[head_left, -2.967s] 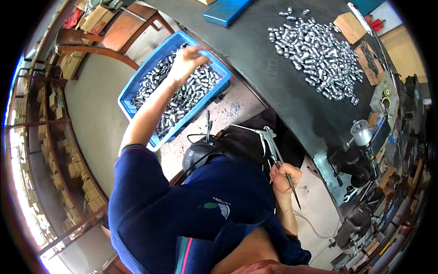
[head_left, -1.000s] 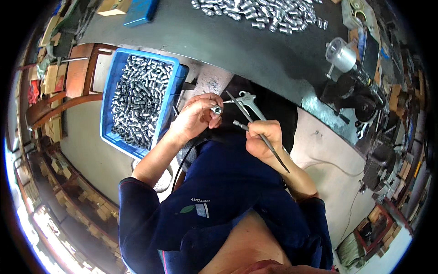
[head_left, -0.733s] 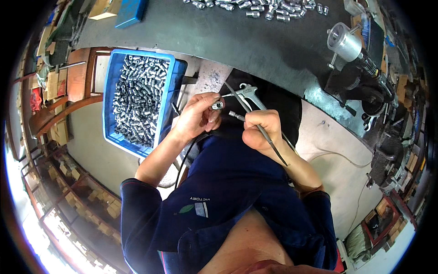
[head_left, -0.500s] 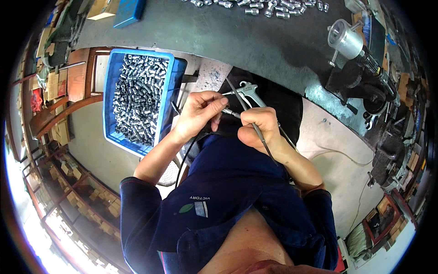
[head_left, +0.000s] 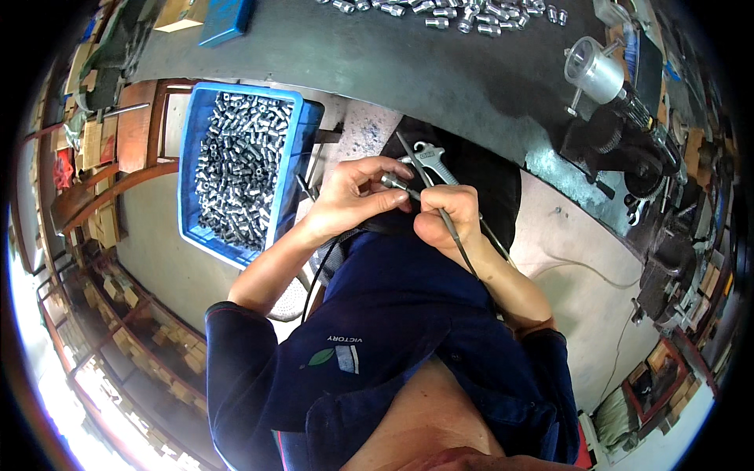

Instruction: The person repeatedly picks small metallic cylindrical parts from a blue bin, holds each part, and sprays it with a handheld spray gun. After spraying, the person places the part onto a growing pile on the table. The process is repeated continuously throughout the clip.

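My left hand (head_left: pixel 357 196) curls its thumb and fingers around a small silver metal fitting (head_left: pixel 392 181). Its other end reaches toward my right fingers, where a short dark part shows. My right hand (head_left: pixel 449 213) is closed on a slender dark rod-shaped tool (head_left: pixel 449 224), which slants across the fist and points up past the fitting; its exact kind is unclear. Both hands meet above my lap. Just beyond them, a silver air blow gun (head_left: pixel 433 162) lies on dark cloth.
At left stands a blue bin (head_left: pixel 187 169) full of metal fittings (head_left: pixel 239 165). The dark worktable (head_left: pixel 353 59) carries loose silver fittings (head_left: pixel 487 17), a blue box (head_left: pixel 225 20) and, at right, a clamped cylindrical metal device (head_left: pixel 601 74). A black cable (head_left: pixel 314 279) hangs beside my left forearm.
My left fingers have spread a little and now reveal more of the fitting. The right hand has shifted slightly right with the rod-shaped tool, which has tilted a little.
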Action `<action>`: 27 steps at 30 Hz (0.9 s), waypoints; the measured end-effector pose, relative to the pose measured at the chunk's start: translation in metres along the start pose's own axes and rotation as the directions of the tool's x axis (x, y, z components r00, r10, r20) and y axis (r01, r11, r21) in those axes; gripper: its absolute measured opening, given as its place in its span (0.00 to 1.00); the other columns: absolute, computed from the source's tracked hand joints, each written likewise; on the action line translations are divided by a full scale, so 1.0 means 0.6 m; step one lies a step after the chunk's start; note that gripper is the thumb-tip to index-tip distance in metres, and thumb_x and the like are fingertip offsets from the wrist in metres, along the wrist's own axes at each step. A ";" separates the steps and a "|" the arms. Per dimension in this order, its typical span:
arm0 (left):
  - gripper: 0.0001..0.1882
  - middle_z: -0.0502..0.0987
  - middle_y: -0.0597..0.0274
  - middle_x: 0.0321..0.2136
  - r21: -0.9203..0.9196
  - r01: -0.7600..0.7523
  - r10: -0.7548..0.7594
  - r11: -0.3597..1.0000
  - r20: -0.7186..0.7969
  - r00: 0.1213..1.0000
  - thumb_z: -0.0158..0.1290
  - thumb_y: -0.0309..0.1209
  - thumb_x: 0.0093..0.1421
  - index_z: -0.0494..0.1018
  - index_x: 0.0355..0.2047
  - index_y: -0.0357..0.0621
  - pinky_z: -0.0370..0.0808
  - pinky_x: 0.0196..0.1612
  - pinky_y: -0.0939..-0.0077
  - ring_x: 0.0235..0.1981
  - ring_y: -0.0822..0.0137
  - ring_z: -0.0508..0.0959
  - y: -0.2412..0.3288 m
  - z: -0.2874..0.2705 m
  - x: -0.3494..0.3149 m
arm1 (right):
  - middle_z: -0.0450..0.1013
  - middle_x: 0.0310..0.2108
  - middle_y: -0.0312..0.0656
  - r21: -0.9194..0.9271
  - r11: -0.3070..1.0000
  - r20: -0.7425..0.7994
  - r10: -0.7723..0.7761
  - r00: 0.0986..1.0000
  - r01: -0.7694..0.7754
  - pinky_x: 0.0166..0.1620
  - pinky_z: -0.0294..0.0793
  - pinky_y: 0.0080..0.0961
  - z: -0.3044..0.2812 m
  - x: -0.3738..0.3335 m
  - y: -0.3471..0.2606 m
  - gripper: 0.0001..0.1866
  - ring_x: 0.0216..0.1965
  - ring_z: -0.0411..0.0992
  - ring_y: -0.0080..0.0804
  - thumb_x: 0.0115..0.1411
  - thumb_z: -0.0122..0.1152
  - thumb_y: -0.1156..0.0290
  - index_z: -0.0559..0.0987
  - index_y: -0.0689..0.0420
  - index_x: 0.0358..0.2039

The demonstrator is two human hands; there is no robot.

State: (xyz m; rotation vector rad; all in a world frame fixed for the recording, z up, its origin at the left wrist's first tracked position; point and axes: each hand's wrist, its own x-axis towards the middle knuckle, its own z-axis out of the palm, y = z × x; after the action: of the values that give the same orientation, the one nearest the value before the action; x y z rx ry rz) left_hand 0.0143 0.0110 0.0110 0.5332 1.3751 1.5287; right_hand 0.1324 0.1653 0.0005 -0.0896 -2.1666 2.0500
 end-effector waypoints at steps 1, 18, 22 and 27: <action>0.09 0.76 0.60 0.31 -0.004 0.018 -0.019 1.000 -0.038 0.999 0.55 0.22 0.56 0.72 0.37 0.32 0.76 0.31 0.83 0.29 0.72 0.79 -0.002 0.003 0.002 | 0.52 0.10 0.39 -0.013 1.000 -0.003 0.009 1.000 -0.009 0.18 0.50 0.24 0.002 -0.002 0.003 0.13 0.13 0.52 0.23 0.40 0.56 0.78 0.60 0.60 0.12; 0.13 0.67 0.62 0.19 0.869 -0.178 0.450 0.461 -0.056 0.891 0.57 0.20 0.36 0.74 0.26 0.39 0.64 0.20 0.76 0.16 0.68 0.68 -0.018 -0.069 0.019 | 0.52 0.08 0.37 0.175 0.974 0.116 -0.167 0.979 0.145 0.16 0.44 0.22 -0.016 -0.021 -0.069 0.14 0.10 0.51 0.25 0.28 0.46 0.83 0.50 0.57 0.11; 0.14 0.70 0.60 0.20 0.917 -0.178 0.481 0.358 -0.018 0.877 0.59 0.24 0.33 0.74 0.26 0.43 0.70 0.24 0.68 0.21 0.57 0.73 -0.016 -0.072 0.017 | 0.52 0.08 0.38 0.164 0.985 0.103 -0.074 0.992 0.057 0.16 0.43 0.22 -0.012 -0.017 -0.072 0.13 0.10 0.51 0.25 0.29 0.44 0.84 0.52 0.57 0.10; 0.15 0.69 0.61 0.20 0.913 -0.202 0.479 0.356 0.007 0.878 0.60 0.24 0.32 0.74 0.26 0.44 0.70 0.24 0.68 0.21 0.58 0.74 -0.012 -0.065 0.015 | 0.51 0.08 0.39 0.115 0.993 0.071 -0.019 0.997 0.011 0.16 0.45 0.23 -0.008 -0.011 -0.076 0.13 0.09 0.51 0.26 0.34 0.45 0.87 0.53 0.59 0.09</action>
State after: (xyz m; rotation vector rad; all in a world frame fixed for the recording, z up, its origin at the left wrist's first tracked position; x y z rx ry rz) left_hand -0.0194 -0.0014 -0.0083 1.4132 2.4284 1.0305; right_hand 0.1426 0.1666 0.0456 0.0142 -2.0777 2.1960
